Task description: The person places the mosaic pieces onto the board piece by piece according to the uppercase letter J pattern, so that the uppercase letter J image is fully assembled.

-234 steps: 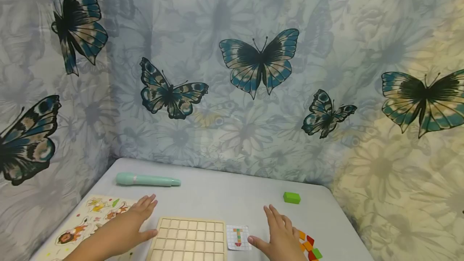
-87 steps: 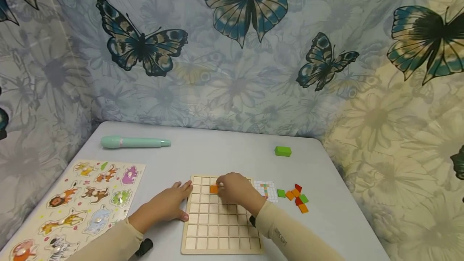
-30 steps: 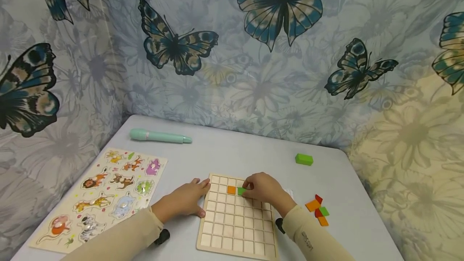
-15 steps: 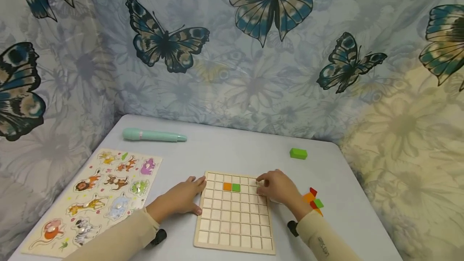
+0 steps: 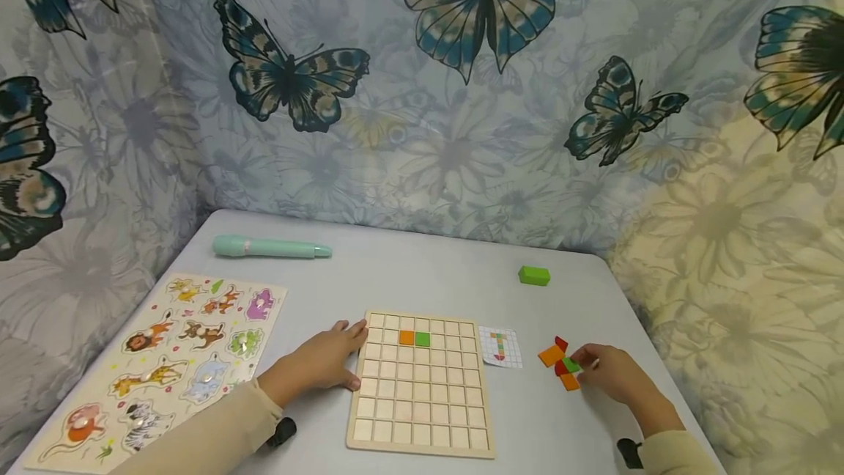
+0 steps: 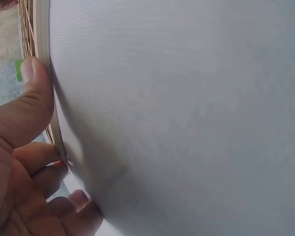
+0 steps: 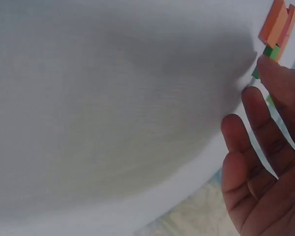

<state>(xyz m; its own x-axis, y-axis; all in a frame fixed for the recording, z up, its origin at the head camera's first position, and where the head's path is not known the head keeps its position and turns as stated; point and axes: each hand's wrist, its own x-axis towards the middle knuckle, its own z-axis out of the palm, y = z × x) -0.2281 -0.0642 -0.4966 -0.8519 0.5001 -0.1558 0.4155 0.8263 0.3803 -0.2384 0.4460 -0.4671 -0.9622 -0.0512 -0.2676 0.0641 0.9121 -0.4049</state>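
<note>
In the head view, my left hand rests along the left edge of a wooden grid board. Its thumb and fingers touch the board's side in the left wrist view. One orange square tile and one green square tile sit side by side in the board's second row. My right hand reaches to a small pile right of the board, fingers bent and apart. Its fingertips are right at a green tile, which lies among orange tiles and red tiles.
A small pattern card lies against the board's right side. Farther back are a bright green block and a mint-green pen-shaped object. An animal puzzle board covers the table's left side. Butterfly-printed cloth stands behind the table.
A green tile has been set beside the orange one on the board. My right hand has let go of it and moved right to the tile pile. My left hand stays at the board's edge.
</note>
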